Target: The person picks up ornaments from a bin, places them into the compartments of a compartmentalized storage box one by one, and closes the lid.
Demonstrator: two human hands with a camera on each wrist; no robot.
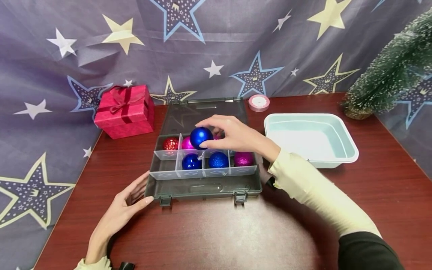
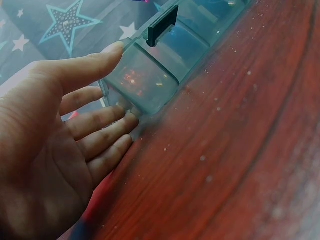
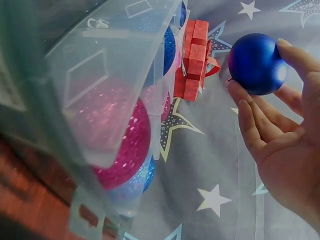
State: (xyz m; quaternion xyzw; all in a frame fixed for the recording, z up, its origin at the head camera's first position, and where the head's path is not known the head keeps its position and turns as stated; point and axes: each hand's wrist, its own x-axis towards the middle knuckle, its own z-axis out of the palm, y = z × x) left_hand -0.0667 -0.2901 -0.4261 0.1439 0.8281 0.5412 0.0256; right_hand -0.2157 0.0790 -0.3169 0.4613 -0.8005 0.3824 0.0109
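Note:
Above the divided plastic box (image 1: pixel 202 185), my right hand (image 1: pixel 236 135) pinches a matte blue Christmas ball (image 1: pixel 200 137) between thumb and fingers. The right wrist view shows the same ball (image 3: pixel 256 64) raised over the compartments. My left hand (image 1: pixel 121 206) is at the box's left front corner, fingers extended along its side and thumb near the front edge. Inside the box sit a red ball (image 1: pixel 170 143), a pink ball (image 1: pixel 186 143) partly hidden by the held one, a shiny blue ball (image 1: pixel 191 162), a glittery blue ball (image 1: pixel 218 160) and a glittery magenta ball (image 1: pixel 243 159).
The box's dark lid (image 1: pixel 206 114) lies folded back behind it. A red gift box (image 1: pixel 125 112) stands at the back left. To the right are a pale blue tray (image 1: pixel 310 164), a ribbon roll (image 1: pixel 258 102) and a small frosted tree (image 1: pixel 388 71). Starry cloth hangs behind.

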